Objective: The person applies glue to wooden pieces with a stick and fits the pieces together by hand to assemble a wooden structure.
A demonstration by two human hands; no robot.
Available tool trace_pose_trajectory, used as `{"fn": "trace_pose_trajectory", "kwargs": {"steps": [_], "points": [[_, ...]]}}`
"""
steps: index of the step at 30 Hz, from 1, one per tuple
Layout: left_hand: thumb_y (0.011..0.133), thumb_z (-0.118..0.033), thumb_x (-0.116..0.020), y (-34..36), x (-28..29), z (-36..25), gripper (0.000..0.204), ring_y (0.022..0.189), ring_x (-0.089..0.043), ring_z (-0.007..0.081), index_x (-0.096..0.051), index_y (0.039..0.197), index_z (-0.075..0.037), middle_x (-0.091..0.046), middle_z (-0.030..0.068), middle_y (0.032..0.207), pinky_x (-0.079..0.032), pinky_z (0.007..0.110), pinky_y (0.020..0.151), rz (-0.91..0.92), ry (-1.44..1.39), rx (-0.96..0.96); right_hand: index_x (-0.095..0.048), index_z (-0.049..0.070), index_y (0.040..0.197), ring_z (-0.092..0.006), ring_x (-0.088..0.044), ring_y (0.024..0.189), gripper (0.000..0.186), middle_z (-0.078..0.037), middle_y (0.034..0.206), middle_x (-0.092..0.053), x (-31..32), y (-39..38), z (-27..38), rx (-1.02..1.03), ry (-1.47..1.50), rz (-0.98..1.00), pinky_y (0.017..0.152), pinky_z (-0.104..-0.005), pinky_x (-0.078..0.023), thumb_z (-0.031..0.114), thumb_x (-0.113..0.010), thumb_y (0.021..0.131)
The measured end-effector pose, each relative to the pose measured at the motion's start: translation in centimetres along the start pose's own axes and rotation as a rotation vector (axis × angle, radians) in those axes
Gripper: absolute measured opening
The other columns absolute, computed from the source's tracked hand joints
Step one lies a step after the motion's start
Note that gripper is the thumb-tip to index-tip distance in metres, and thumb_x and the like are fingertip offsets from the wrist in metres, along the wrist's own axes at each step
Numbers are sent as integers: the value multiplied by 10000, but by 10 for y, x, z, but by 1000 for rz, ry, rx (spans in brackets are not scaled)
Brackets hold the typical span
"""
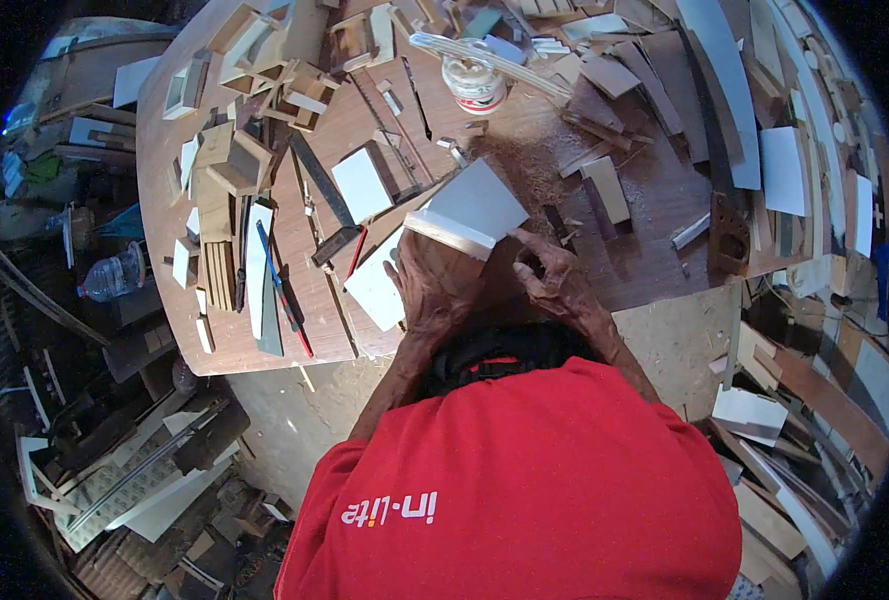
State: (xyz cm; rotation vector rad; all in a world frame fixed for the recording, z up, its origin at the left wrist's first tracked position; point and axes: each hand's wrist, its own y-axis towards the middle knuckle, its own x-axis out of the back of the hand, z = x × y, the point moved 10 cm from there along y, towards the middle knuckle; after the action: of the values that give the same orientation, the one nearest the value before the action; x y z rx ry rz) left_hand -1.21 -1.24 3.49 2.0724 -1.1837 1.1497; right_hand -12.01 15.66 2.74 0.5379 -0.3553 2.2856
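A wooden box-like piece with a white panel (485, 203), a pale edge strip and a brown near face is tilted at the table's near edge. My left hand (427, 292) grips its left near side, with the fingers wrapped against the brown face. At its right corner is my right hand (555, 278). The right index finger reaches to the edge of the panel, and a gap shows between that finger and the thumb. Left of my left hand lies a white board (373, 288), with a red pencil (357, 250) beside it. Another white-faced block (363, 186) lies farther off.
The brown table (605, 282) bears a white tub (473, 85) with sticks across it, sawdust (535, 165) and a two-tone block (605, 190). Wooden boxes (240, 160) and a blue pen (270, 255) are at left. Offcuts (785, 170) crowd the right. A bottle (115, 275) stands off the table.
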Motion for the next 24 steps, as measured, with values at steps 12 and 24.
{"fn": "trace_pose_trajectory", "kwargs": {"steps": [12,24], "points": [[685,-532,-799,10,-16,6,1271,1426,-193,422,6,1486,39,-164,276,1519,-55,637,1132,220,53,-68,-408,126,1453,-205,-598,735,596,-100,838,-626,-20,6,-17,-204,172,278,706,-339,-502,57,-536,876],[639,-350,-901,16,-11,-20,1331,1344,-287,468,61,1466,54,-113,338,1487,-259,532,1119,39,-175,-191,-556,132,1343,-241,-602,691,499,-148,844,-637,-19,15,-7,-13,214,236,663,-345,-504,51,-509,853]]}}
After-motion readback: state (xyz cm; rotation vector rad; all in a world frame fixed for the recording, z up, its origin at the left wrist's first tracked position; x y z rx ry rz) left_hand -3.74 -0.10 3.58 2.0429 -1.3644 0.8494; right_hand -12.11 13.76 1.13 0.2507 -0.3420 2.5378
